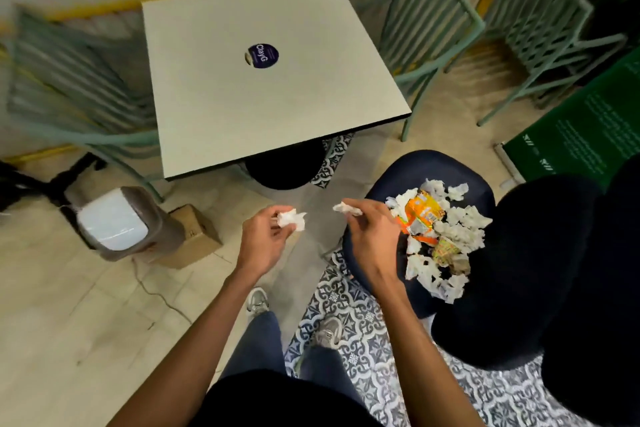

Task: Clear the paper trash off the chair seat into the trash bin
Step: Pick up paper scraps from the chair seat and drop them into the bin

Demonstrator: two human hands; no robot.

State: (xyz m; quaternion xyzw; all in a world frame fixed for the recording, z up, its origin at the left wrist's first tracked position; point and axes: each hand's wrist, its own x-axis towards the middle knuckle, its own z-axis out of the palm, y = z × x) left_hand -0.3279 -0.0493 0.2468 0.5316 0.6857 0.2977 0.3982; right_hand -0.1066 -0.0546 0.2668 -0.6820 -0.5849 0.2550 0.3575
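A dark blue chair seat (391,177) at the right holds a heap of crumpled white paper (460,229) and orange snack wrappers (424,215). My right hand (372,236) hovers over the seat's left edge and pinches a small white paper scrap (344,208). My left hand (265,236) is over the floor between chair and bin, gripping a crumpled white paper ball (292,218). The grey trash bin (117,222), lined with a white bag, stands on the floor at the left.
A square beige table (263,107) with a round purple sticker stands ahead. A cardboard box (194,236) sits beside the bin. Green metal chairs (433,21) flank the table. A green sign (581,135) lies at the right. My feet stand on patterned floor tiles.
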